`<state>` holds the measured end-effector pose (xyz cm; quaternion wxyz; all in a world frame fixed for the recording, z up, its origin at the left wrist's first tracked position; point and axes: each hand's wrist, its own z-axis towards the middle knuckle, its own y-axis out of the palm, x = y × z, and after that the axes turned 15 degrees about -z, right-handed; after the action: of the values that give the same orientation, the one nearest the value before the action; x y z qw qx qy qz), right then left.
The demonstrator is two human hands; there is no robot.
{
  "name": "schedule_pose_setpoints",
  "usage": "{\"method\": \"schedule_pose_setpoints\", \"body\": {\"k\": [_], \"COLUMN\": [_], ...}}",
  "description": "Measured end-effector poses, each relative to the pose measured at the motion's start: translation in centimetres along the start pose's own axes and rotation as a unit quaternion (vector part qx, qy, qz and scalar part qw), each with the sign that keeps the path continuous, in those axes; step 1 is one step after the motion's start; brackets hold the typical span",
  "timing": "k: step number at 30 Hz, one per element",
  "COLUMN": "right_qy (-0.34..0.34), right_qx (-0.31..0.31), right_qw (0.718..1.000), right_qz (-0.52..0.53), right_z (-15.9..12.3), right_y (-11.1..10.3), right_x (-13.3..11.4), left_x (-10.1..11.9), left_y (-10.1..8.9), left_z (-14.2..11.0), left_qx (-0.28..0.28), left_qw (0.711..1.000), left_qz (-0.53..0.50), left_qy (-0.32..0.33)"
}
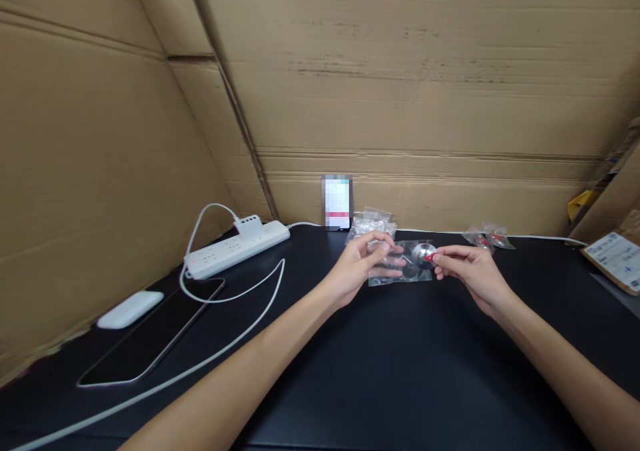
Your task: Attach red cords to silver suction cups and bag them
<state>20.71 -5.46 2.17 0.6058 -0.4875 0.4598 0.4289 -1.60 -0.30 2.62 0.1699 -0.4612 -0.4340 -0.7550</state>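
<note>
My left hand [367,257] grips a clear plastic bag [407,276] between thumb and forefinger, and its other fingers show through the film. At the bag's right end is a shiny, round silver piece [424,253] with a small red part. My right hand [465,271] pinches that red part with thumb and fingers. Whether the silver piece lies inside the bag or at its mouth, I cannot tell. Just behind my left hand lies a pile of clear plastic bags [373,222].
Small bagged items with red parts [487,239] lie at the back right. A lit phone [337,204] leans against the cardboard wall [400,104]. Leftward are a power strip [240,247], white cable, dark tablet [150,337] and white case [131,309]. A labelled packet [615,261] sits far right.
</note>
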Motion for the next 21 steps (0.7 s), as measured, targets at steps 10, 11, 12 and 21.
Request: {"method": "schedule_pose_setpoints", "body": {"k": [10,11,12,21], "right_qy": [0.004,0.009,0.015,0.037], "right_qx": [-0.045,-0.038,-0.033,-0.076], "right_qw": [0.998,0.998,0.998,0.993], "right_qz": [-0.048,-0.052,-0.055,-0.08], "right_z": [-0.4,-0.4,-0.4,-0.9], "right_y": [0.8,0.8,0.8,1.2], "right_x": [0.0,0.0,0.0,0.2], "left_x": [-1.2,-1.2,-1.3,-2.7], "left_y": [-0.1,-0.1,0.0,1.3], "left_z": [0.0,0.0,-0.1,-0.9], "left_qx": [0.023,0.017,0.012,0.006], "left_qw": [0.995,0.995,0.995,0.995], "left_qz": [-0.086,-0.091,-0.092,-0.073], "left_qy": [-0.039,-0.044,-0.048,-0.065]}}
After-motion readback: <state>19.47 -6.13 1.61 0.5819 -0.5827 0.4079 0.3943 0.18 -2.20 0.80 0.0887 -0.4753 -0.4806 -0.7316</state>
